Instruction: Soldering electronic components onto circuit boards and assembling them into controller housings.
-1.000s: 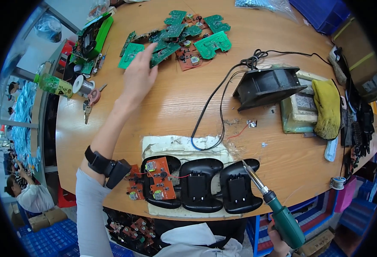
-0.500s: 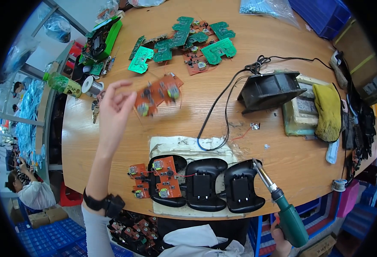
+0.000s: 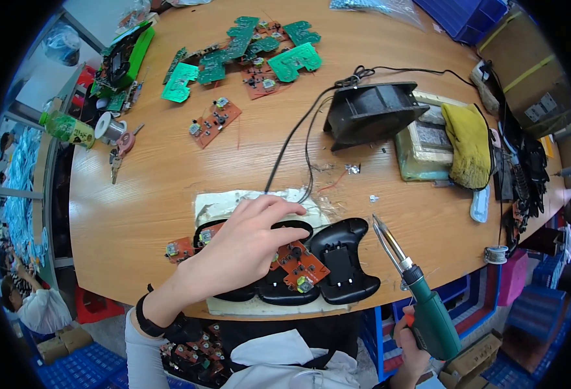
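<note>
My left hand [image 3: 250, 240] reaches palm down over the row of black game controller shells [image 3: 344, 259]. Its thumb and forefinger stretch to the right, and an orange circuit board [image 3: 302, 266] is in its grasp below the thumb, slanting across the middle and right shells. The other fingertips are partly hidden. Two more orange boards [image 3: 180, 249] lie at the left end of the row, partly covered by my hand and forearm. My right hand [image 3: 410, 343] is wrapped round the green handle of a soldering iron [image 3: 433, 324], its metal tip pointing up and left beside the right shell.
A single orange board [image 3: 215, 123] lies mid-table, with a pile of green and orange boards [image 3: 233, 58] beyond. A black fan [image 3: 373, 117] with a cable stands near a yellow glove [image 3: 467, 146]. Solder spool [image 3: 110, 128], scissors [image 3: 124, 142] and bottle [image 3: 68, 129] sit at left.
My left hand has left the single board mid-table and come down over the shells, where an orange board now slants across them. My right hand keeps the soldering iron beside the right shell.
</note>
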A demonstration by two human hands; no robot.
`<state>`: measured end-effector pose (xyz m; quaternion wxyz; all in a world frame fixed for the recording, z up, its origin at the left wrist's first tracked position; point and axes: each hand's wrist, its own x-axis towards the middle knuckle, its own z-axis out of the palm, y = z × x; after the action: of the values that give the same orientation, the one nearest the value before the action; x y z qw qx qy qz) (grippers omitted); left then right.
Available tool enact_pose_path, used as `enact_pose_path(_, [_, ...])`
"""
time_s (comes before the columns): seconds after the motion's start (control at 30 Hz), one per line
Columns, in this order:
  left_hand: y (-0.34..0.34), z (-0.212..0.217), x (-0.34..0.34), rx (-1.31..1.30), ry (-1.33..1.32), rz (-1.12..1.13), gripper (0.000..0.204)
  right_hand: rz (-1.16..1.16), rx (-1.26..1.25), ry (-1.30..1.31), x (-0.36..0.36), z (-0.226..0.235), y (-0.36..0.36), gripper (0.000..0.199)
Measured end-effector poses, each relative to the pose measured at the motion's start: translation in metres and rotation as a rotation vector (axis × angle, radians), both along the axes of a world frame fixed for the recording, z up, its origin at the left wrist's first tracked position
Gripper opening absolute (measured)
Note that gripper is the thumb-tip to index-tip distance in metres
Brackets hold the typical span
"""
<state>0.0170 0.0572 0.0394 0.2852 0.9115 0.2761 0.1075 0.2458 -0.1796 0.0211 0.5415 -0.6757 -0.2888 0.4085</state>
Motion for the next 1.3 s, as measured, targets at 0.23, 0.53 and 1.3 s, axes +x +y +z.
enact_pose_path(0.23, [-0.037,-0.013,0.029,-0.02,-0.209,0.202,0.022,0.054,-0.099,-0.142,0.016,-0.007,-0.016,0.032])
enact_pose_path(0.53, [-0.08,-0.014,0.047,-0.339,-0.3,0.358,0.015,-0.272,-0.032,-0.149,0.032,-0.009,-0.042,0.035])
enact_pose_path(1.3, [-0.095,-0.031,0.054,0.027,-0.092,0.199,0.035,0.4,-0.258,-0.508,0.054,0.026,-0.017,0.028])
